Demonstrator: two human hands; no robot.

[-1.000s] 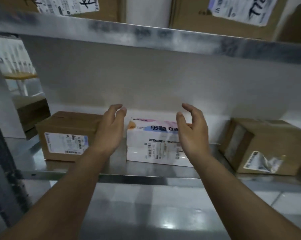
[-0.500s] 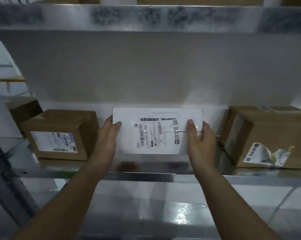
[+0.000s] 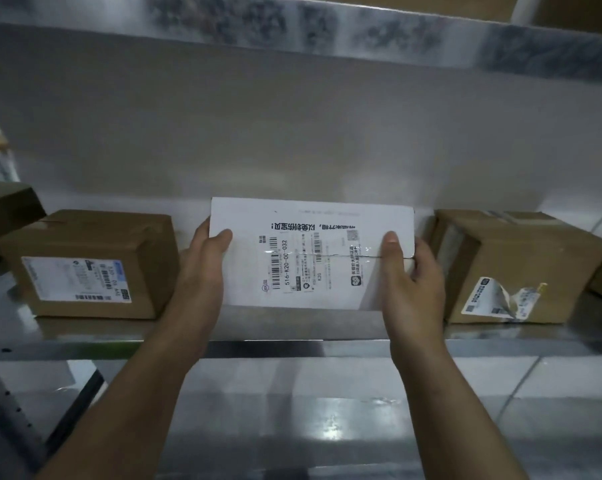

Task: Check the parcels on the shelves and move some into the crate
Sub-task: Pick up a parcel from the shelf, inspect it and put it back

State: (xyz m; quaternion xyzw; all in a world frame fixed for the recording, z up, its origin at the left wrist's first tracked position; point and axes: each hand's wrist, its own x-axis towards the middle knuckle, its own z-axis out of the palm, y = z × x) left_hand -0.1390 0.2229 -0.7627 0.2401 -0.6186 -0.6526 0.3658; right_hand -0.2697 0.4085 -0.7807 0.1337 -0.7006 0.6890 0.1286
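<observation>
Above the shelf (image 3: 292, 348), both hands' fingers (image 3: 391, 251) pinch the white parcel (image 3: 313, 254).

Inside a parcel storeroom.
Steel racking (image 3: 292, 348) is running across the frame, carrying a labelled brown carton (image 3: 84, 265) at mid-left and a second carton (image 3: 521, 268) at mid-right, a barcoded white parcel (image 3: 310, 254) showing at centre.

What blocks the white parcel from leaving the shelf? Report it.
Nothing visible. The left hand and right hand grip the white parcel by its ends; left brown box and right brown box flank it, none in front; no crate in view.
</observation>
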